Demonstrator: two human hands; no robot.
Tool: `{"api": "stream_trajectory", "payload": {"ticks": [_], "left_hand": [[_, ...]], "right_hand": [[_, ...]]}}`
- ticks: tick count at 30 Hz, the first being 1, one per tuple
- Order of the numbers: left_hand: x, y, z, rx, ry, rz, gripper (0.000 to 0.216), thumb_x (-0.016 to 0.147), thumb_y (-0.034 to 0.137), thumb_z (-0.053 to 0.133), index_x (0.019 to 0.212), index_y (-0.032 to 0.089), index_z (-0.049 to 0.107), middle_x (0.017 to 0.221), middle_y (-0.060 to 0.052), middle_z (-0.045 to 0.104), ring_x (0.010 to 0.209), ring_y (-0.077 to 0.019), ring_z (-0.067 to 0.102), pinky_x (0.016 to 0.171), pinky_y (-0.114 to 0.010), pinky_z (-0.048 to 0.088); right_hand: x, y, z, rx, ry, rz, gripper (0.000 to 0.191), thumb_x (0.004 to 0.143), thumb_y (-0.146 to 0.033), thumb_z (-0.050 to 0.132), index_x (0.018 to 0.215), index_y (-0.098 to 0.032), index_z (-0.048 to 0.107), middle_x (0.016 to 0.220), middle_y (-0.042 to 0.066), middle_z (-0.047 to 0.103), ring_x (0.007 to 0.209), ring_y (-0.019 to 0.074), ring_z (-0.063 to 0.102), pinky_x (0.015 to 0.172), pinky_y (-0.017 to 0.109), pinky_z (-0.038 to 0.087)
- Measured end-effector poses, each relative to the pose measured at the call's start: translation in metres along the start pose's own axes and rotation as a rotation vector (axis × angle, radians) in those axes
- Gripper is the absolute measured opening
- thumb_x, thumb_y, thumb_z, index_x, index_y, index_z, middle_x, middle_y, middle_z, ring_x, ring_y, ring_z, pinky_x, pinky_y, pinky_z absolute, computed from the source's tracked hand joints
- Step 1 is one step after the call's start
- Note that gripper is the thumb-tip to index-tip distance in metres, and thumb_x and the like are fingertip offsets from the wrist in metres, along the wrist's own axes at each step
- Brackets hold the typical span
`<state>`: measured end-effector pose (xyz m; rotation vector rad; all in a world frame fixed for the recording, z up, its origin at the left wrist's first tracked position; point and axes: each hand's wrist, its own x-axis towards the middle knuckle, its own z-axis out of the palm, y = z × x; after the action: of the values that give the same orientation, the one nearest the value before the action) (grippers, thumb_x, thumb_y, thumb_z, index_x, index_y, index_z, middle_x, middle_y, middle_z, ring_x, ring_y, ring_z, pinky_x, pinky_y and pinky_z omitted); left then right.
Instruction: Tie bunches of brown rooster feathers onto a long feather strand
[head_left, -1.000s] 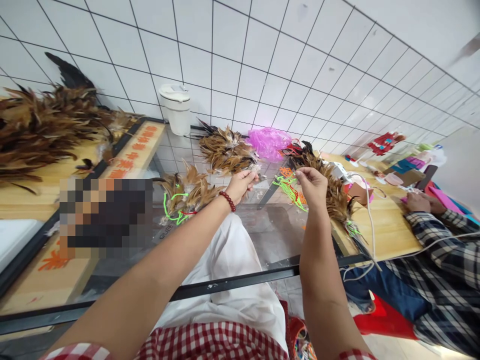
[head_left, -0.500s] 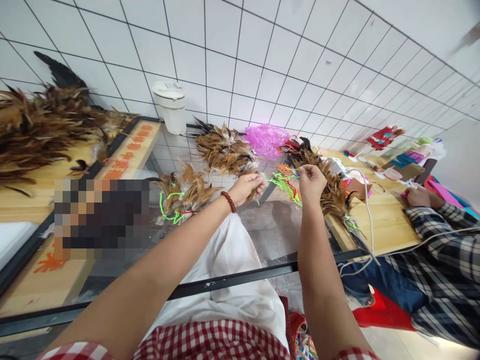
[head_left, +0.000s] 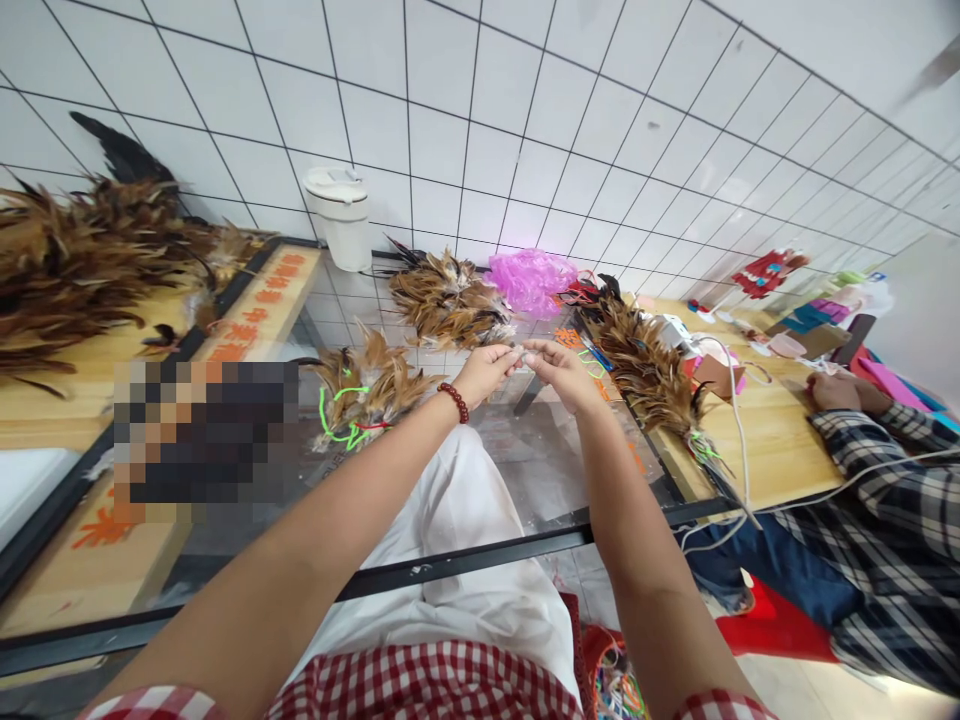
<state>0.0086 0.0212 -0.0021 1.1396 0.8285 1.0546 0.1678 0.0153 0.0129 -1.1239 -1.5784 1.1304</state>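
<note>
In the head view, the left hand (head_left: 486, 368) and right hand (head_left: 559, 372) met fingertip to fingertip above the glass tabletop (head_left: 540, 470), both pinched on a small feather bundle (head_left: 516, 352) lying crosswise between them, equally near each hand; its detail was too small to tell.

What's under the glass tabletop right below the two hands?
Through the glass tabletop, white trousers and floor tiles show. The left hand and right hand meet above it; whatever they pinch is hidden.
</note>
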Motion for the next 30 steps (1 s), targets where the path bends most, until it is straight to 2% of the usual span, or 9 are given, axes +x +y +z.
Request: {"api": "stream_trajectory", "payload": {"ticks": [7, 10, 13, 17, 21, 23, 25, 28, 30], "left_hand": [[-0.006, 0.003, 0.009, -0.07, -0.123, -0.106, 0.022, 0.083, 0.029, 0.06, 0.071, 0.012, 0.056, 0.055, 0.004, 0.044, 0.041, -0.0021, 0.03, 0.039, -0.017, 0.017], [-0.007, 0.003, 0.009, -0.057, -0.14, -0.14, 0.021, 0.085, 0.029, 0.056, 0.072, 0.012, 0.057, 0.056, 0.004, 0.043, 0.041, -0.0029, 0.03, 0.04, -0.018, 0.017], [-0.004, 0.002, 0.006, 0.021, -0.052, -0.106, 0.022, 0.085, 0.027, 0.052, 0.068, 0.013, 0.056, 0.054, 0.004, 0.041, 0.041, -0.0037, 0.027, 0.042, -0.02, 0.017], [0.005, -0.001, -0.004, 0.246, 0.176, 0.079, 0.023, 0.083, 0.025, 0.05, 0.064, 0.015, 0.057, 0.052, 0.004, 0.042, 0.046, -0.007, 0.033, 0.048, -0.022, 0.024], [0.008, -0.003, -0.011, 0.569, 0.27, 0.147, 0.024, 0.081, 0.027, 0.049, 0.063, 0.016, 0.06, 0.05, 0.002, 0.046, 0.051, -0.0112, 0.038, 0.054, -0.026, 0.028], [0.006, -0.003, -0.01, 0.694, 0.205, 0.169, 0.024, 0.08, 0.026, 0.049, 0.062, 0.016, 0.061, 0.052, 0.001, 0.051, 0.054, -0.0127, 0.042, 0.057, -0.026, 0.029], [0.002, -0.001, -0.006, 0.765, 0.043, 0.202, 0.023, 0.078, 0.024, 0.051, 0.06, 0.017, 0.062, 0.053, 0.001, 0.053, 0.056, -0.0133, 0.045, 0.059, -0.026, 0.031], [-0.006, 0.003, 0.003, 0.741, -0.239, 0.255, 0.02, 0.076, 0.019, 0.052, 0.06, 0.017, 0.064, 0.052, 0.002, 0.053, 0.056, -0.0121, 0.045, 0.061, -0.024, 0.033], [-0.008, 0.005, 0.008, 0.678, -0.312, 0.278, 0.021, 0.077, 0.019, 0.051, 0.061, 0.016, 0.064, 0.052, 0.002, 0.052, 0.054, -0.0109, 0.043, 0.06, -0.023, 0.033]], "right_hand": [[0.004, -0.001, 0.011, 0.072, 0.106, -0.069, 0.035, 0.067, -0.053, 0.071, 0.071, -0.018, 0.067, 0.057, -0.002, 0.055, 0.053, 0.0101, 0.043, 0.052, 0.025, 0.032], [0.006, 0.001, 0.011, 0.027, 0.178, -0.103, 0.036, 0.067, -0.054, 0.069, 0.068, -0.019, 0.064, 0.056, -0.002, 0.054, 0.057, 0.0119, 0.047, 0.055, 0.026, 0.037], [0.006, 0.005, 0.003, -0.085, 0.158, -0.122, 0.031, 0.072, -0.049, 0.065, 0.078, -0.019, 0.066, 0.064, -0.001, 0.057, 0.061, 0.0127, 0.049, 0.059, 0.027, 0.039], [0.002, 0.004, -0.016, -0.488, 0.115, -0.183, 0.015, 0.077, -0.032, 0.061, 0.078, -0.018, 0.067, 0.07, 0.002, 0.06, 0.067, 0.0147, 0.052, 0.065, 0.028, 0.04], [-0.005, -0.009, -0.022, -0.726, 0.077, -0.367, 0.014, 0.082, -0.02, 0.054, 0.076, -0.017, 0.067, 0.075, 0.004, 0.058, 0.072, 0.0162, 0.053, 0.069, 0.03, 0.041], [-0.007, -0.016, -0.018, -0.71, 0.06, -0.469, 0.018, 0.085, -0.02, 0.051, 0.081, -0.018, 0.068, 0.08, 0.006, 0.059, 0.078, 0.0173, 0.054, 0.072, 0.03, 0.042], [-0.007, -0.019, -0.013, -0.641, 0.031, -0.512, 0.02, 0.087, -0.022, 0.05, 0.082, -0.02, 0.069, 0.083, 0.006, 0.059, 0.082, 0.0179, 0.055, 0.076, 0.031, 0.043], [-0.004, -0.013, -0.013, -0.52, -0.006, -0.446, 0.019, 0.085, -0.028, 0.055, 0.078, -0.022, 0.071, 0.081, 0.005, 0.062, 0.081, 0.018, 0.057, 0.077, 0.031, 0.044], [-0.001, -0.005, -0.016, -0.464, 0.005, -0.341, 0.018, 0.082, -0.03, 0.058, 0.074, -0.021, 0.071, 0.075, 0.004, 0.064, 0.076, 0.0176, 0.058, 0.074, 0.031, 0.044]]}}
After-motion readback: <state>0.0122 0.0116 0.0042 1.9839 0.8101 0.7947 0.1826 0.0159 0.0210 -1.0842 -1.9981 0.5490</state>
